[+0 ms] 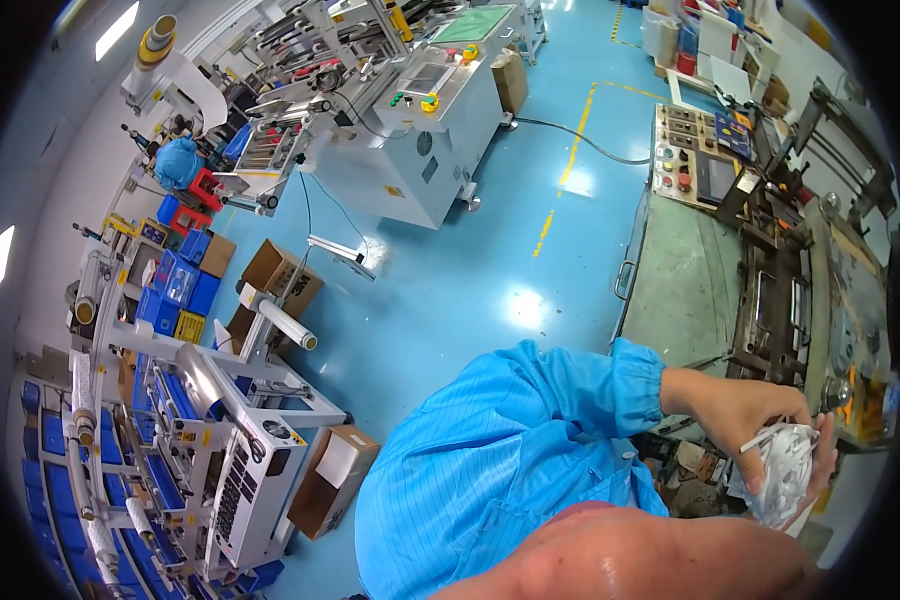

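Bare skin (660, 560) shows below the white bundle (785, 475); the left hand (735, 408) pinches its left, the right hand (824, 455) curls round its right.

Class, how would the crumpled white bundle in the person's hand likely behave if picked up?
The white bundle would probably be floppy, given its loose folds. It seems light for its size, since it looks like thin, crumpled material. A strip might slip loose, as it sticks out.
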Tool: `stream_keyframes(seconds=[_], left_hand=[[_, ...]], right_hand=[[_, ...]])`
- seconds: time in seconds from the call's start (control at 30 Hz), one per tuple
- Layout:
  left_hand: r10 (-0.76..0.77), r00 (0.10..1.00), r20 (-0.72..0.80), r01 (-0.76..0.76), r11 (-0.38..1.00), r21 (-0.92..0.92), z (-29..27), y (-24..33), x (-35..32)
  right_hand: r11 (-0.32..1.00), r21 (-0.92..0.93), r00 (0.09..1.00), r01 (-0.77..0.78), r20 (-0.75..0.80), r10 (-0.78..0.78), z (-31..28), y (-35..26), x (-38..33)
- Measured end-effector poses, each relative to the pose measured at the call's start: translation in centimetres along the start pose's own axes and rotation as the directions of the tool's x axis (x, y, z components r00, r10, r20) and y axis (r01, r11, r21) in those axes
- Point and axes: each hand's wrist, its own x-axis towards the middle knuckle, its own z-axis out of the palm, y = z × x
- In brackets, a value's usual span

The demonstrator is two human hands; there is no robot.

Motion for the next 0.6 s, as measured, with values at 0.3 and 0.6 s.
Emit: stream_keyframes(seconds=[0.3,0.6], left_hand=[[0.360,0.927,-0.107,-0.256,0.813,0.523,-0.1,-2.8,-1.0],[0.020,0.983,-0.185,-0.052,0.983,-0.174,0.2,-1.1,-1.6]], right_hand=[[0.990,-0.135,0.998,-0.046,0.042,0.052,1.4,4.3,-0.8],[0.980,-0.098,0.984,-0.173,0.010,0.175,1.7,8.8,-3.4]])
